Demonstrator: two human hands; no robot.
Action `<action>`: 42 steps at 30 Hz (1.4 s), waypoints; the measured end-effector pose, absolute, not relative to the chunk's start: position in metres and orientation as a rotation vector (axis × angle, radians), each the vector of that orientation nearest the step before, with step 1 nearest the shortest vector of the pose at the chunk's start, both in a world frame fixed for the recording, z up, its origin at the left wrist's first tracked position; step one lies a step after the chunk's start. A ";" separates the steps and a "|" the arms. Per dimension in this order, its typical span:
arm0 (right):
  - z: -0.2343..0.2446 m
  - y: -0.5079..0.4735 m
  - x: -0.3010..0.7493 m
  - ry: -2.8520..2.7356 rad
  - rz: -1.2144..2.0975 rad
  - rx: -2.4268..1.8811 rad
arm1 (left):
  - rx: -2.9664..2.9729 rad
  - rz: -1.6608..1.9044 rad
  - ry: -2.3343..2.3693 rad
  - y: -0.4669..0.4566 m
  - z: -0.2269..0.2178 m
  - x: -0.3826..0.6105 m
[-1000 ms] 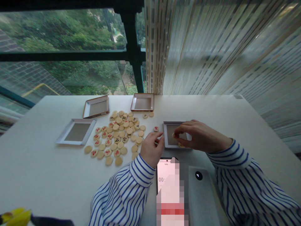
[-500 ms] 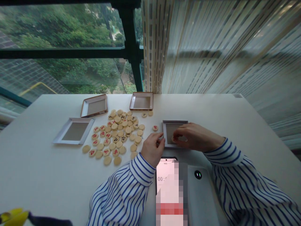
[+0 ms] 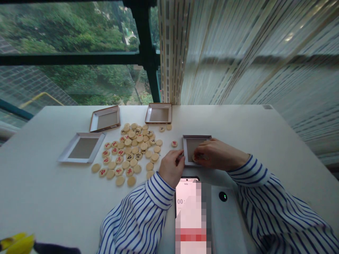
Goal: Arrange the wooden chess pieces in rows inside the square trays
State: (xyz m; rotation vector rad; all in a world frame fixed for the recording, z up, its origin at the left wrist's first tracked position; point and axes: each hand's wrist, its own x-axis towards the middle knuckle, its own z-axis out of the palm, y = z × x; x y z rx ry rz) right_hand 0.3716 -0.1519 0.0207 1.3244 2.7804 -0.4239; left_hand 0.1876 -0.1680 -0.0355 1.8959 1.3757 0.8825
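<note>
My right hand [image 3: 218, 154] rests inside a shallow grey tray [image 3: 195, 138] on the white table, fingers curled round pale wooden discs pressed to the tray floor. My left hand [image 3: 171, 167] grips that tray's left rim with bent fingers. A spread of round wooden game pieces [image 3: 131, 150], some marked red and some black, lies left of the tray. One red-marked piece [image 3: 174, 143] sits alone just beside the tray.
Three more shallow trays stand on the table: one grey [image 3: 82, 147] at the left, two brown-rimmed [image 3: 104, 118] [image 3: 159, 113] at the back. A phone [image 3: 185, 197] and a white device [image 3: 227, 215] lie near me. A window and curtain are behind.
My right hand has drawn back and down toward the tray's near left corner with the discs. My left hand has stayed at the rim. The view has shifted slightly.
</note>
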 end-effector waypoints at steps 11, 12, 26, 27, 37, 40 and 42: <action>0.022 -0.153 0.370 2.770 -0.438 1.327 | 1.909 0.851 1.386 -0.169 -0.034 0.187; 0.022 -0.153 0.370 2.775 -0.432 1.329 | 1.909 0.852 1.386 -0.169 -0.034 0.187; 0.024 -0.153 0.371 2.761 -0.390 1.347 | 1.895 0.869 1.373 -0.167 -0.038 0.187; 0.024 -0.153 0.371 2.760 -0.381 1.354 | 1.895 0.866 1.378 -0.167 -0.038 0.187; 0.022 -0.153 0.373 2.835 -0.430 1.244 | 1.897 0.869 1.380 -0.167 -0.037 0.186; 0.022 -0.153 0.373 2.840 -0.448 1.230 | 1.895 0.865 1.382 -0.168 -0.036 0.187; 0.022 -0.153 0.373 2.837 -0.447 1.227 | 1.890 0.869 1.380 -0.168 -0.036 0.187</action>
